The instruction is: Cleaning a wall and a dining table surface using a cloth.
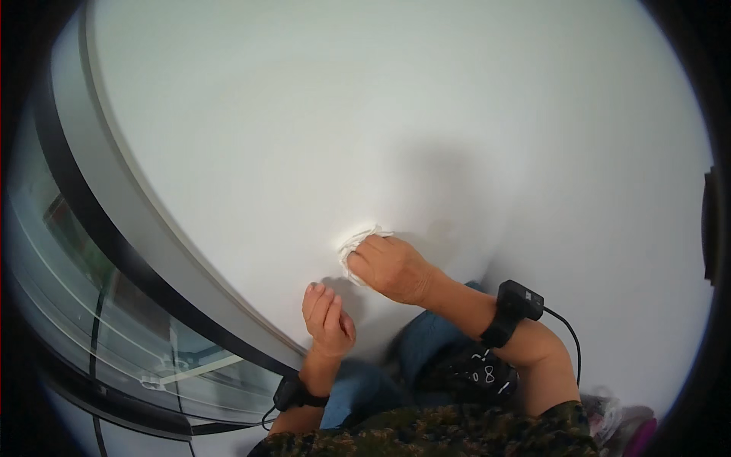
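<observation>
My right hand (394, 269) presses a crumpled white cloth (355, 247) against a smooth white wall (274, 148). The fingers are bunched over the cloth, so most of it is hidden under them. Lower and to the left, my left hand (329, 320) is raised in front of the wall with its fingers loosely bent. Nothing shows in it, and a gap separates it from the cloth. Each forearm carries a black strapped device with a cable, the right one (518, 305) larger in view than the left one (289, 393).
A black-framed window (143, 285) with glass panes curves along the left, beside a pale wall edge (165, 228). A dark object (709, 225) sits at the far right rim. Below me are a black item with white marks (474, 374) and a purple thing (642, 437).
</observation>
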`<act>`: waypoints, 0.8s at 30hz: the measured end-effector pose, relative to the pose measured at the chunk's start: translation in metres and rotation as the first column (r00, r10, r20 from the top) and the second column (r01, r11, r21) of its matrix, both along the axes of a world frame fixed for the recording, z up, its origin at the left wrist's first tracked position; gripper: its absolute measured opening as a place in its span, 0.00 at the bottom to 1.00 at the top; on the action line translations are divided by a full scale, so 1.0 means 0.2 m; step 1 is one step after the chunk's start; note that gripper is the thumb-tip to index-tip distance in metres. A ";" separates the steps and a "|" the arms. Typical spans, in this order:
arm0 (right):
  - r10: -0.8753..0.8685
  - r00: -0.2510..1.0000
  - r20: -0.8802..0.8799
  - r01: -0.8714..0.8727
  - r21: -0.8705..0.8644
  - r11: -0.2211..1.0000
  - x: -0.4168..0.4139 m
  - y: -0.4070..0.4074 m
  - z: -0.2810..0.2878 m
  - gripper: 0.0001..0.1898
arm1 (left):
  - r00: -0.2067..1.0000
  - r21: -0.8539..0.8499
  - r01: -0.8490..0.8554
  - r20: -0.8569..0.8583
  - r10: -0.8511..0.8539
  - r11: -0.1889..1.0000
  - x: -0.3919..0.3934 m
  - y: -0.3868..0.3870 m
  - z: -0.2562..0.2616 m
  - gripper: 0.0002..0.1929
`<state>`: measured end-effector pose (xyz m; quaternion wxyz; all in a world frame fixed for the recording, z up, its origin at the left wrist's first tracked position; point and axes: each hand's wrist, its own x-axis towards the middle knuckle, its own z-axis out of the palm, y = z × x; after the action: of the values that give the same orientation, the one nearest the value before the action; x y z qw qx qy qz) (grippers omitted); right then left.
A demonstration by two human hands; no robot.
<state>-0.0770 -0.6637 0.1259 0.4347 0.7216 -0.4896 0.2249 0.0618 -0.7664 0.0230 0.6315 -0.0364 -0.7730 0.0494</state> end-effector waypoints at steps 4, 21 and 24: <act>0.128 0.679 0.723 -0.182 -0.003 0.983 0.13 0.04 -0.03 0.08 | 0.982 0.241 0.188 -0.032 -0.185 0.952 -0.03 0.14 0.07 0.31; -0.107 0.480 0.871 -0.321 0.288 0.902 0.18 0.20 -0.32 0.14 | 0.739 -0.033 -0.665 0.115 0.664 0.746 0.10 -0.11 0.50 0.34; -0.123 0.576 0.808 -0.385 0.401 0.831 0.25 0.22 -0.40 0.12 | 0.809 0.095 -0.587 0.103 0.578 0.804 0.07 -0.08 0.53 0.35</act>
<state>-0.0268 -0.6194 0.0457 -0.0753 0.6657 -0.6166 0.4135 0.0752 -0.7823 0.1286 0.5598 0.2396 -0.7697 0.1918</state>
